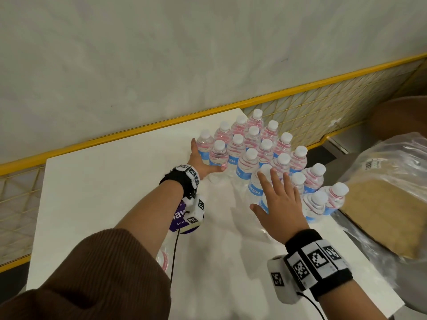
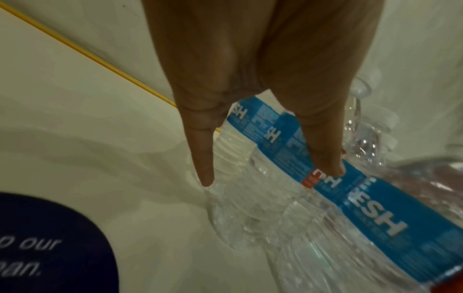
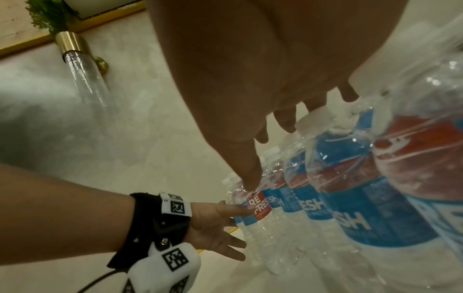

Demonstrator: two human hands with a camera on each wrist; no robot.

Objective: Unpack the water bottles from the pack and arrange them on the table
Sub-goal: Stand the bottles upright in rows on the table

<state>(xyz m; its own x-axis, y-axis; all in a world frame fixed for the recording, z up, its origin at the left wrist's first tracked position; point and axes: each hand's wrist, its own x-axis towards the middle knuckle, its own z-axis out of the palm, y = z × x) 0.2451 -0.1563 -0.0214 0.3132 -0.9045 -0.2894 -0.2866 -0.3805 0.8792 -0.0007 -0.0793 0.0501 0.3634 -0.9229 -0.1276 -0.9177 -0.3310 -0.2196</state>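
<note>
White desk (image 1: 111, 188) against a pale wall, with a yellow wire fence (image 1: 300, 107) running behind it and off to the right. Nearest the camera was a brown sleeve (image 1: 97, 273) on the left arm, and under that wrist sat a round purple thing with white lettering (image 1: 179, 217), couldn't read enough to say what it was. The right hand (image 1: 280, 209) was closest to the pack, fingers (image 1: 276, 181) straight and spread, hovering over the near bottles; whether it touched them I couldn't tell. The left hand (image 1: 199, 161) reached further out, fingers flat and open against the left end of the block, thumb on a blue label.

The water bottles (image 1: 265, 155) all stood upright, caps up, in diagonal rows running from near-right to far-left. In the right wrist view clear shrink wrap (image 3: 350, 126) looked torn but clinging around the tops, so I'd say unpacking was barely started. The block lay ahead and right of both hands. Open room was all on the left half of the desk; on the right, the bottles sat close to the edge, beside a bagged bundle (image 1: 381, 195), so that side looked risky
</note>
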